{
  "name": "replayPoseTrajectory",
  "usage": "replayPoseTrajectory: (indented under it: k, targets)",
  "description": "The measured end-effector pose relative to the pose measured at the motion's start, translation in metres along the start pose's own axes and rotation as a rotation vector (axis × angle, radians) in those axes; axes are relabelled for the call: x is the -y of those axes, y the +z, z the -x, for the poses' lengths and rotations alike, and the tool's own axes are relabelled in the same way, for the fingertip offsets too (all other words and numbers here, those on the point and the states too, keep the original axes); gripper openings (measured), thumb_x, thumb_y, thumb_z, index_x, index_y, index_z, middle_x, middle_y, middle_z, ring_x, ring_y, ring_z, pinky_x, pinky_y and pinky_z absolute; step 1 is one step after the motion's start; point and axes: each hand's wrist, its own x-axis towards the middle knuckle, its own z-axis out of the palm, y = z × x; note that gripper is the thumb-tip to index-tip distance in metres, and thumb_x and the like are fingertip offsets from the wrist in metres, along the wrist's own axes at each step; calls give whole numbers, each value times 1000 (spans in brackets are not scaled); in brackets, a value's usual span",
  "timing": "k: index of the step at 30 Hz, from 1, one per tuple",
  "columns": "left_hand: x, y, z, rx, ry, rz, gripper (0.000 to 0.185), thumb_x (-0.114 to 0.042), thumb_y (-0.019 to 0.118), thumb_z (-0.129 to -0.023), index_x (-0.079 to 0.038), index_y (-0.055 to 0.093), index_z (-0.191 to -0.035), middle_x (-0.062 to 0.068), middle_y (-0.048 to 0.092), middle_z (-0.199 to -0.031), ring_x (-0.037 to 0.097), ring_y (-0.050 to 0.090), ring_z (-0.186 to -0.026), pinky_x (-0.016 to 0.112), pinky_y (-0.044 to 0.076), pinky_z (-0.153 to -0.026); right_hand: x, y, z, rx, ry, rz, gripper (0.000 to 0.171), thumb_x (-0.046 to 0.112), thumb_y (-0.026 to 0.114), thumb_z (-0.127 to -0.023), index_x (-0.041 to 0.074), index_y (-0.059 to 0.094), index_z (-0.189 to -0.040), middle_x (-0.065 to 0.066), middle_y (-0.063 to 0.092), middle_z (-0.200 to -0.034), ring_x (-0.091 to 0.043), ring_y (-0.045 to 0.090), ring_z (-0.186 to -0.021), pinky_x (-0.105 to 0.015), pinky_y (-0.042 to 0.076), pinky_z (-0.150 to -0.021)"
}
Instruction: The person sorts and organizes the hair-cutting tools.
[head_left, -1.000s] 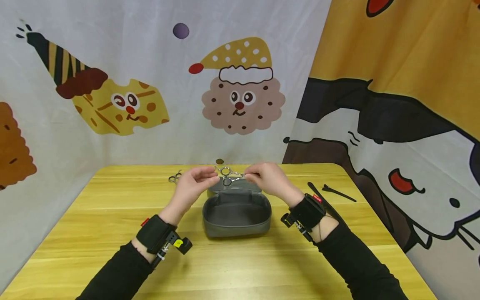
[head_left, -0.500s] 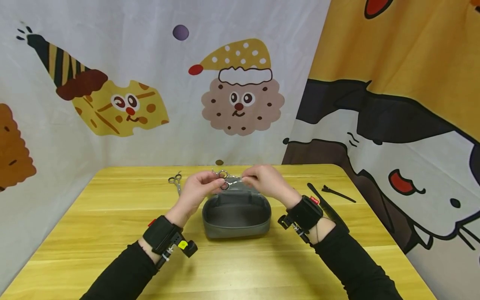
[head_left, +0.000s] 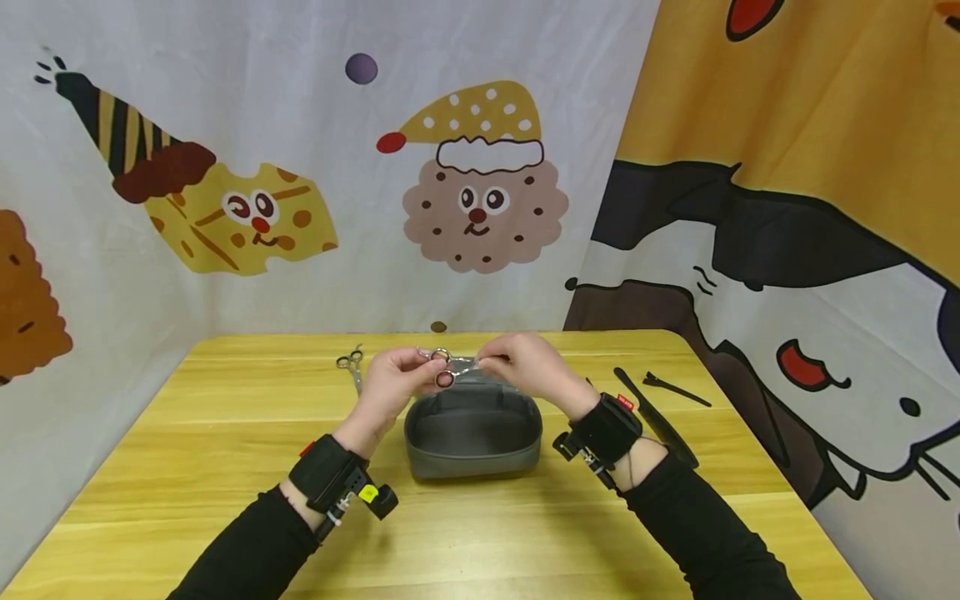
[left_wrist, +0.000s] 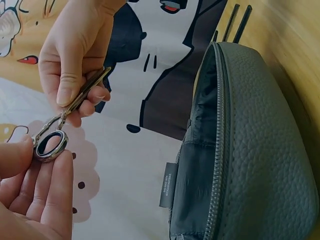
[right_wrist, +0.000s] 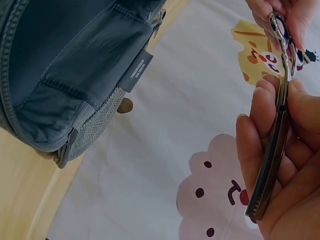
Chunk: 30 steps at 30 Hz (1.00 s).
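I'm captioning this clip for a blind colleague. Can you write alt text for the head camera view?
Two hands hold a pair of silver scissors level above an open grey zip case on a yellow wooden table: the left hand pinches the finger rings, the right hand the blades. A second pair of scissors lies at the back left, a black comb and clip to the right.

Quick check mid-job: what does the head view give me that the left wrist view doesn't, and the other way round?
Only the head view shows the second pair of scissors lying on the yellow table, the black comb and hair clip at the right, and both wristbands. Only the left wrist view shows the grey pouch's zipper and inner label up close. Both show the left hand and right hand holding the scissors above the open grey pouch.
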Motion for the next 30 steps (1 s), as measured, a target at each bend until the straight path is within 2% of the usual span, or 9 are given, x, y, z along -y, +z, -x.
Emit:
replayPoseTrajectory:
  k: [4, 9, 17, 24, 30]
  targets:
    - [-1, -1, 0, -18, -9, 26, 11, 1, 70, -90, 12, 68, -92, 9, 72, -92, 14, 72, -73, 37, 60, -74, -4, 2, -1, -38, -3, 5, 18, 19, 67, -96, 10, 76, -108, -3, 72, -100, -14, 66, -84, -29, 54, -74]
    - [-1, -9, -2, -37, -25, 65, 6, 1, 69, -91, 7, 69, -90, 11, 71, -91, 14, 72, -73, 44, 59, -79, -14, 0, 0, -115, 36, -42, 27, 21, 68, -96, 7, 73, -118, -9, 71, -113, -24, 67, -102, -38, 56, -86]
    - [4, -29, -4, -52, -45, 80, 15, 3, 67, -92, 18, 65, -96, 14, 72, -91, 16, 73, -75, 39, 59, -78, -47, 1, 6, -177, 149, -158, 34, 23, 63, -99, 3, 67, -127, -12, 67, -122, -29, 64, -108, -41, 53, -91]
    - [7, -42, -3, -91, -71, 62, 11, 1, 68, -92, 11, 67, -90, 10, 71, -90, 15, 73, -75, 33, 60, -75, -81, 8, 10, -162, 282, -184, 35, 26, 60, -101, 5, 66, -129, -14, 65, -126, -31, 61, -111, -43, 51, -93]
    - [8, -51, -5, -100, -113, 70, 9, 0, 67, -93, 7, 67, -88, 7, 70, -90, 16, 73, -76, 32, 60, -76, -101, 17, 12, -89, 363, -194, 39, 27, 59, -102, 1, 63, -131, -17, 63, -128, -35, 60, -114, -43, 50, -93]
